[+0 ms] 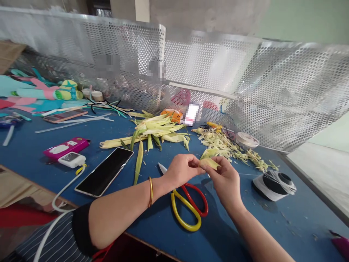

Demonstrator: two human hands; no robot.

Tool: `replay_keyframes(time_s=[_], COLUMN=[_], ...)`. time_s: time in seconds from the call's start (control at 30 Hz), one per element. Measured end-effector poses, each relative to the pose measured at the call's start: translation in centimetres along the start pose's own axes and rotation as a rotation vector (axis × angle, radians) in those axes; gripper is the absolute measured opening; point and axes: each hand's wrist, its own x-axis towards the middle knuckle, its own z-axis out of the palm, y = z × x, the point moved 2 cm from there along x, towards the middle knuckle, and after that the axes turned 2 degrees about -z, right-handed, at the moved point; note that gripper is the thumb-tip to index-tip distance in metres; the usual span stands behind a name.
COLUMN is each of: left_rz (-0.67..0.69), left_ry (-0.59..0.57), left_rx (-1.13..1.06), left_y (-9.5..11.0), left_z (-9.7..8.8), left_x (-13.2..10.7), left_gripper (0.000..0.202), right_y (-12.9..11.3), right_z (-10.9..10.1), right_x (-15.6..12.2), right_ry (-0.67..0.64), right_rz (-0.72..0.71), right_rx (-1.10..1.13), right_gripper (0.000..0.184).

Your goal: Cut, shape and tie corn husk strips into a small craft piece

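I see the phone (103, 176) lying flat at 9 o'clock from my left hand (181, 169). That hand pinches one end of the husk strip (209, 163), above the blue counter (32, 153). Scissors (188, 207) lie at 6 o'clock. My right hand (225, 178) pinches the strip's other end. A thread spool (274, 185) sits at 3 o'clock.
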Motion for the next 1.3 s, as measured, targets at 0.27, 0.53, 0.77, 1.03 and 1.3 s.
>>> replay_keyframes(time_s=[0.27,0.53,0.77,1.03,1.3], left_rz=[-0.003,-0.041,-0.119,-0.12,-0.314], left_ry=[-0.019,0.026,-0.014,0.05,-0.007], left_rx=[-0.027,0.032,-0.218,-0.274,-0.428], left_y=[0.2,0.1,-0.4,0.0,0.8], left_z=[-0.1,-0.1,0.5,0.2,0.2], left_x=[0.0,0.0,0.1,0.1,-0.2], left_gripper=[0.014,0.011,0.006,0.008,0.009], right_y=[-0.6,-0.6,-0.6,-0.9,-0.8], right_z=[-0.2,0.1,0.0,0.5,0.2], right_x=[0.0,-0.2,-0.1,-0.1,-0.2], right_ry=[-0.007,-0.03,-0.02,-0.08,-0.069], right_rz=[-0.019,-0.045,-0.035,-0.031,0.002], right_rx=[0.075,0.082,0.122,0.141,0.144], right_gripper=[0.016,0.014,0.022,0.019,0.027])
